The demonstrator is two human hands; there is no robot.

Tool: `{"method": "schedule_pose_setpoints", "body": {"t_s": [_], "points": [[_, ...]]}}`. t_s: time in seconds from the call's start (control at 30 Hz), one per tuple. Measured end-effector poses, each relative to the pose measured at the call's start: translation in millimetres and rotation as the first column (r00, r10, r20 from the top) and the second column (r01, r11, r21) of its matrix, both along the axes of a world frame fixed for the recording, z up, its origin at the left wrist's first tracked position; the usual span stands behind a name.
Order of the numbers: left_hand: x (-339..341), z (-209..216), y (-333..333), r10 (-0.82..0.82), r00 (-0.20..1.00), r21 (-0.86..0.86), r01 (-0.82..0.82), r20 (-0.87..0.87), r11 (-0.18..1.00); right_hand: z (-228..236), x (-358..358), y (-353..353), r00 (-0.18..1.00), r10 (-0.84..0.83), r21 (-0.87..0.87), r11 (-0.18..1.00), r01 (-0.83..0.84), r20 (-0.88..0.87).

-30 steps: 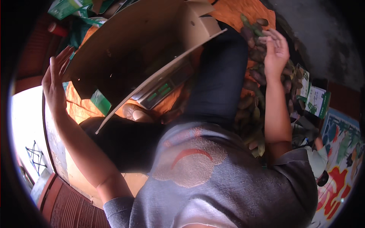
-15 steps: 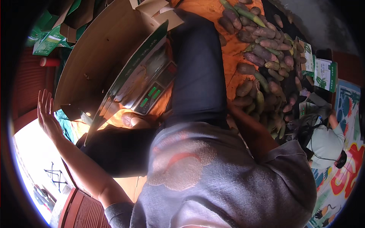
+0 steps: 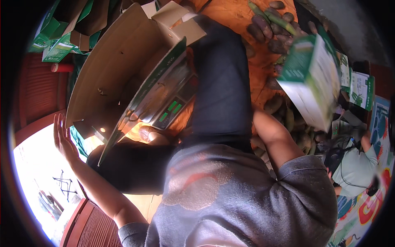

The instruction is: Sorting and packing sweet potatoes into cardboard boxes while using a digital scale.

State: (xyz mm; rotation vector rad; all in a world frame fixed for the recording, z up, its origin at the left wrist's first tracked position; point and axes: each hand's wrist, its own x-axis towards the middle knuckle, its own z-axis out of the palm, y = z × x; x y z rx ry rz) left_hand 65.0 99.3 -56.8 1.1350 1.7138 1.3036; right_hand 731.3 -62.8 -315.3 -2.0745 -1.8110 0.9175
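My left hand (image 3: 65, 142) is raised at the lower left corner of a large open cardboard box (image 3: 111, 61), fingers stretched out; whether it touches the box, I cannot tell. The box tilts over a digital scale (image 3: 168, 114) with lit green digits, in front of my bent legs. My right forearm (image 3: 269, 129) reaches down past my right thigh, and its hand is hidden. Beyond it lies a heap of purplish-brown root vegetables (image 3: 284, 109), some with green ends. A blurred green-and-white carton (image 3: 310, 82) hangs over the heap; what holds it does not show.
Several green cartons (image 3: 68, 41) stand at the far left near a red wooden panel (image 3: 35, 90). On the right, a person in a pale shirt (image 3: 356, 164) sits beside a colourful mat (image 3: 368, 206). Orange sheeting (image 3: 226, 10) lies under the vegetables.
The green-and-white carton has come into view over the heap. My left hand has moved slightly down, its fingers more upright. My right forearm shows more fully. The whole view has shifted a little.
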Motion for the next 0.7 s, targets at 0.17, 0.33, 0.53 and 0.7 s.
{"method": "schedule_pose_setpoints", "body": {"t_s": [0.17,0.33,0.53,0.7], "points": [[1.2,-8.6,11.4,0.066,0.992,0.013,-0.068,0.107,0.998,4.9,0.0,39.9,0.997,-0.050,0.136,0.989,0.058,-0.066],[-5.0,-6.6,12.5,0.192,0.969,-0.011,-0.193,0.152,0.981,22.9,-13.5,50.9,0.986,-0.112,0.255,0.957,0.141,-0.124],[7.2,-2.3,22.8,0.264,0.954,-0.032,-0.262,0.143,0.964,60.0,36.7,34.1,0.966,-0.192,0.443,0.891,0.099,0.170],[7.4,0.4,22.1,0.240,0.952,-0.017,-0.242,0.192,0.970,100.9,206.4,-1.6,0.602,-0.679,0.798,0.593,0.113,0.420]]}}
